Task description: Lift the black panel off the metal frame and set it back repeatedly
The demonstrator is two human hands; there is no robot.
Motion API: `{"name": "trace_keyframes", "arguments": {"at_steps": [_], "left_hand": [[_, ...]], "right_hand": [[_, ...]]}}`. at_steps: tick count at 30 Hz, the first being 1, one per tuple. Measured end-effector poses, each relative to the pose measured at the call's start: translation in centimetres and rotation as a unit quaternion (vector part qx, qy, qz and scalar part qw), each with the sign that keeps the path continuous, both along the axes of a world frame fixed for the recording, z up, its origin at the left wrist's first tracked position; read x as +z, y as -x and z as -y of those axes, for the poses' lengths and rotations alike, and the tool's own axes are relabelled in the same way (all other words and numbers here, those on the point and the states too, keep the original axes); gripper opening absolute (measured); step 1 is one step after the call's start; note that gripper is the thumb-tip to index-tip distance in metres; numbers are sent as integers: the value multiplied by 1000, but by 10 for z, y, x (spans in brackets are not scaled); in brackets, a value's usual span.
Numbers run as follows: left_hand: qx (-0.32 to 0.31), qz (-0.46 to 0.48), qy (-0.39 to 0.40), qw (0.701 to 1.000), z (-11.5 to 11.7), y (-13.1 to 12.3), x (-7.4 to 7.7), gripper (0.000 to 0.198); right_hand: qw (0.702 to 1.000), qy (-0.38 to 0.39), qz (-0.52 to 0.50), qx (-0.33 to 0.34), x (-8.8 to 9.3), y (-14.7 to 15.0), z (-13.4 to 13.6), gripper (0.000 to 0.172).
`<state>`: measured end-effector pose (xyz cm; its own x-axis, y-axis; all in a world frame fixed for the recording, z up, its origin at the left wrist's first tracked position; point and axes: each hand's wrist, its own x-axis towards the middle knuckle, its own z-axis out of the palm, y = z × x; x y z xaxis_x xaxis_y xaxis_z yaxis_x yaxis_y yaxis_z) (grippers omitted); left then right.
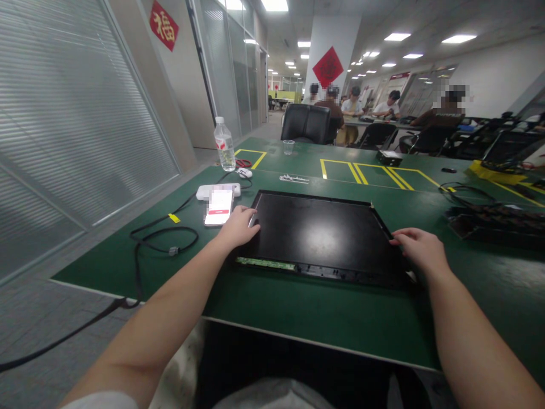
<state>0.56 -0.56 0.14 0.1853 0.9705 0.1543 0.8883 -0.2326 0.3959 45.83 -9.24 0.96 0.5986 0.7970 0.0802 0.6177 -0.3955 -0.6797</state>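
Observation:
A black monitor panel (315, 230) lies flat on the green table in front of me, its dark face up and reflecting a ceiling light. Along its near edge runs a strip of green circuit board (266, 263) beside black frame. My left hand (240, 228) pinches the panel's left edge between thumb and fingers. At the right edge, my right hand (421, 250) grips the rim with its fingertips. A phone (219, 205) with a lit screen lies just beyond my left hand.
On the left are a black cable (170, 230), a white power strip (204, 192), a water bottle (224, 145) and red-handled scissors (244, 163). A clear cup (288, 147) stands farther back. Dark hardware (502, 221) sits on the right. Several people sit beyond the table (361, 341).

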Motion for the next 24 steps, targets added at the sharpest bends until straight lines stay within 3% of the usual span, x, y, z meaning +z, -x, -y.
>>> {"name": "trace_keyframes", "arguments": {"at_steps": [8, 13, 24], "left_hand": [[65, -41, 19, 997, -4, 6, 5, 40], [56, -49, 17, 997, -6, 6, 5, 32], [55, -62, 13, 996, -7, 8, 5, 37]], "right_hand": [[1000, -7, -8, -2, -3, -3, -1, 20], [1000, -15, -26, -1, -7, -8, -2, 22], [999, -6, -31, -6, -5, -5, -5, 17]]}}
